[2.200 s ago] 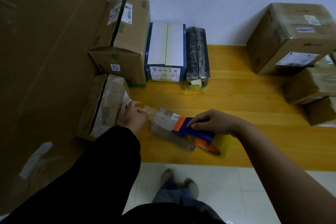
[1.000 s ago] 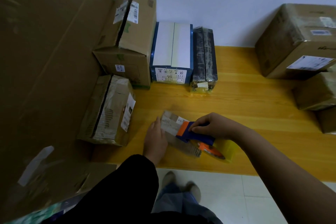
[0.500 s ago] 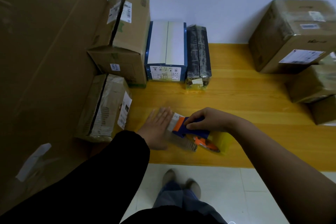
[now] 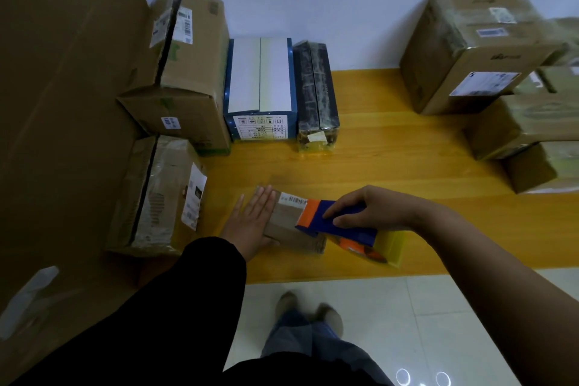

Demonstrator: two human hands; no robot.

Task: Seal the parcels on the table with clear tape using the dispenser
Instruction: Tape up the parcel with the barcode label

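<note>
A small brown parcel (image 4: pixel 286 219) with a barcode label lies near the front edge of the yellow wooden table (image 4: pixel 391 160). My left hand (image 4: pixel 252 220) lies flat on the parcel's left end, fingers straight. My right hand (image 4: pixel 372 208) grips the blue handle of the orange and blue tape dispenser (image 4: pixel 340 227), whose orange front end rests on the parcel's right part. The yellowish roll of clear tape (image 4: pixel 390 249) hangs at the dispenser's near right end.
A tall cardboard sheet (image 4: pixel 62 103) stands at the left. Brown boxes (image 4: pixel 185 72), a blue and white box (image 4: pixel 261 88) and a black wrapped parcel (image 4: pixel 316 94) line the back left. Another taped box (image 4: pixel 159 194) lies beside my left hand. Stacked brown boxes (image 4: pixel 476 50) fill the right.
My left hand went from the parcel's far left end to lying flat on top of it. The dispenser stays on the parcel's right part, shifted only slightly.
</note>
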